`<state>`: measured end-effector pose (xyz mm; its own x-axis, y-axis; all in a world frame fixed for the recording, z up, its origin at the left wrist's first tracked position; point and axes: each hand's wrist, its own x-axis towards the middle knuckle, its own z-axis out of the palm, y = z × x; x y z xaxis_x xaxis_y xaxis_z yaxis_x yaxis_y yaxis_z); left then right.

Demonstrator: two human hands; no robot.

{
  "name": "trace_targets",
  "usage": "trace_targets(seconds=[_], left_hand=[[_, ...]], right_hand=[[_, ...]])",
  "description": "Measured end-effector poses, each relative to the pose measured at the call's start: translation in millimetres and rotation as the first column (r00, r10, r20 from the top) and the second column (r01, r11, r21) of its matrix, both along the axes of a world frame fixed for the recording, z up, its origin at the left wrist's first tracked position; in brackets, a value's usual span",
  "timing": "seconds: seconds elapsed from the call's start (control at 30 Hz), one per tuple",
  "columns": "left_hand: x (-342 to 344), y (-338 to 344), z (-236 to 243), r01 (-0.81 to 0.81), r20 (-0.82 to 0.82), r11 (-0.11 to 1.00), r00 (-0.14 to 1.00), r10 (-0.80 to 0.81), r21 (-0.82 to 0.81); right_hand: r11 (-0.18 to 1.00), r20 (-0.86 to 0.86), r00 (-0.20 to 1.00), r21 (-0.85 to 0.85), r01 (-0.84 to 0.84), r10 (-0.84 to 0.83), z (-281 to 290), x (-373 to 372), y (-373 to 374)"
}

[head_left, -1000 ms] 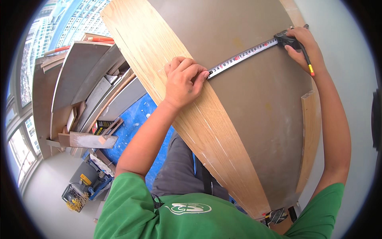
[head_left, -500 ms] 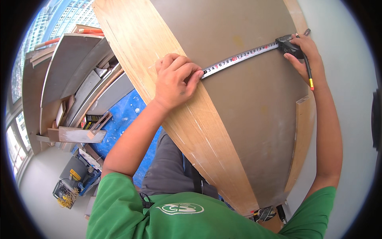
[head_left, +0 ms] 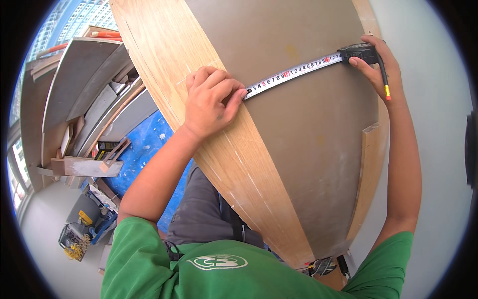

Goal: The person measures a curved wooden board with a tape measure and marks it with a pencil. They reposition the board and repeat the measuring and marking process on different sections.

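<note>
A tape measure [head_left: 357, 53] sits in my right hand [head_left: 383, 62], at the far right of a brown board [head_left: 303, 129]. Its blade [head_left: 298, 73] is drawn out across the board to the left. My left hand [head_left: 211, 102] pinches the blade's end at the inner edge of a light wooden plank [head_left: 249, 164] and rests on that plank. A black pencil [head_left: 384, 79] with a yellow band and a pink eraser also lies in my right hand, eraser end toward me.
Stacked boards and offcuts [head_left: 79, 84] lean by the window at left, above a blue floor sheet [head_left: 144, 149]. A grey machine with yellow cord [head_left: 79, 222] stands lower left. Along the board's right side runs a wooden strip [head_left: 366, 174], next to a pale wall [head_left: 428, 124].
The whole view has shifted slightly, so everything appears a little further left. Both hands keep their hold, with the blade still stretched across the board.
</note>
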<state>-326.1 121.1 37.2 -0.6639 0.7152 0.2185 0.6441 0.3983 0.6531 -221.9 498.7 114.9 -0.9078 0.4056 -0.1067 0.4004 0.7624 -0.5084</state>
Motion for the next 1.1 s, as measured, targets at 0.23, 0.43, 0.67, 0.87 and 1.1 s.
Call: trace_targets(seconds=[0.23, 0.43, 0.67, 0.87, 1.1], left_hand=[[0.3, -0.5, -0.7, -0.002, 0.004, 1.000, 1.000, 0.002, 0.007], [0.7, -1.0, -2.4, -0.011, -0.006, 1.000, 1.000, 0.011, 0.004], [1.3, 0.3, -1.5, -0.020, -0.020, 1.000, 1.000, 0.020, 0.001], [3.1, -2.6, -2.4, -0.034, -0.018, 0.999, 0.999, 0.034, 0.004], [13.5, 4.5, 3.1, -0.146, 0.036, 0.989, 0.989, 0.146, -0.009]], right_hand=[[0.998, 0.083, 0.996, 0.041, 0.037, -0.041, 1.3, -12.7, -3.0], [0.998, 0.041, 0.999, 0.063, 0.023, -0.026, -3.6, -8.4, -1.9], [0.995, 0.006, 1.000, 0.101, 0.018, -0.019, -2.3, -7.3, -7.7], [0.994, -0.487, 0.867, 0.076, -0.073, 0.101, 2.6, 21.8, -51.1], [0.985, -0.285, 0.946, -0.033, -0.168, 0.152, -36.9, 78.7, -209.2]])
